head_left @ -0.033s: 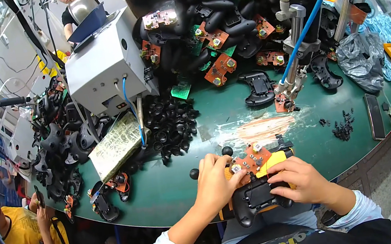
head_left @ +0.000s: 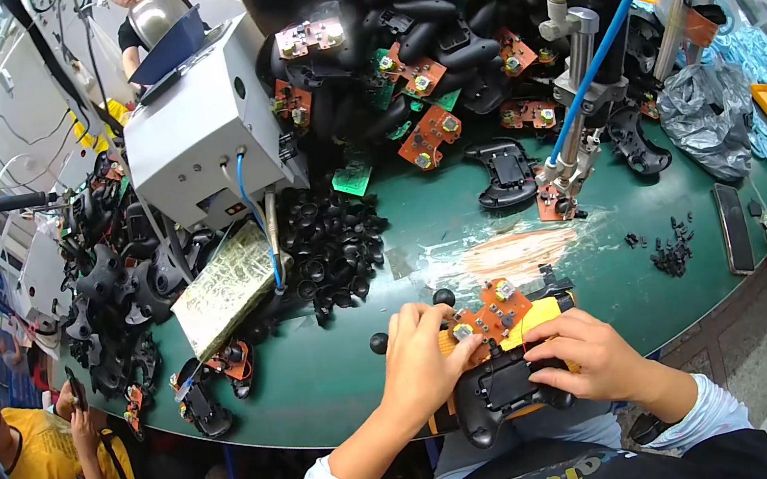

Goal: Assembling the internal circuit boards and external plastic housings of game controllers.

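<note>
In front of me a black game controller shell lies with its battery compartment facing up. Just beyond it sits an orange-brown circuit board with small joystick parts, over a yellow block. My left hand is closed at the board's left end, its thumb pressing near a joystick part. At the shell's right side, my right hand has its thumb and fingers curled over the edge. A thin red wire shows by its index fingertip. The undersides of both hands are hidden.
Black thumbstick caps are heaped beside a grey machine box. A metal tool stand with a blue hose rises ahead. Shells and boards pile up at the back. Small black parts and a phone lie right. A person in yellow sits left.
</note>
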The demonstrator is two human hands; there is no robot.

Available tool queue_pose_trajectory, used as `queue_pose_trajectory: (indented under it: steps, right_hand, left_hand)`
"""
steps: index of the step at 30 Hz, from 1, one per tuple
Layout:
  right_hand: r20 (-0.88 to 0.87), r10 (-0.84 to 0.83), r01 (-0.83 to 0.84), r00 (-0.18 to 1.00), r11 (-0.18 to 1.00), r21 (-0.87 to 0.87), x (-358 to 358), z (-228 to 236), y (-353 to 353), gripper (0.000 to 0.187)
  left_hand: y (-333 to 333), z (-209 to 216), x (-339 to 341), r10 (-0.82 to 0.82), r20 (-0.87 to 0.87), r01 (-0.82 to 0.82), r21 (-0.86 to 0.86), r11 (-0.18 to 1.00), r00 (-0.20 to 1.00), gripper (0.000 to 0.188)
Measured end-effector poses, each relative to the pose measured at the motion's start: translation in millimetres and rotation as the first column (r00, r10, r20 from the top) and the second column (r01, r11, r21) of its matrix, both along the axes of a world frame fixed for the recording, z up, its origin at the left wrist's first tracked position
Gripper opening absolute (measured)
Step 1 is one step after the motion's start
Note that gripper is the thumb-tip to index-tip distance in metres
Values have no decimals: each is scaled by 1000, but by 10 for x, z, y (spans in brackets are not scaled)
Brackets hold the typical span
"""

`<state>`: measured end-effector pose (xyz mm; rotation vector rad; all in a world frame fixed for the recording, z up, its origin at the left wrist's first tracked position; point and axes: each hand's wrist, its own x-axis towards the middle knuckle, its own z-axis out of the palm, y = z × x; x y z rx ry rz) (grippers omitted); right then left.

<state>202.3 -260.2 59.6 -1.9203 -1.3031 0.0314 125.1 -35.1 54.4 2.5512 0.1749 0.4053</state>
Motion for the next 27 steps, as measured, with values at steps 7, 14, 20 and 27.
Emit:
queue_pose_trajectory:
  steps: [7, 14, 20, 27]
  right_hand:
    - [316, -78, 25, 946, 986, 166, 215, 301, 155, 32]
    - [218, -35, -15, 975, 975, 222, 368, 510, 414, 15]
    - [-564, -149, 381, 812, 867, 320, 266, 339, 299, 12]
    - [40, -665, 666, 746, 741, -84, 1072, 85, -869, 6]
  left_hand:
    - [-125, 173, -53, -62, -10, 42, -628, 777, 998, 41]
    - [-260, 365, -86, -103, 16, 78, -766, 638, 995, 57]
    - [-369, 296, -202, 51, 42, 17, -910, 414, 998, 47]
    - [-141, 347, -268, -2, -79, -79, -993, 85, 997, 55]
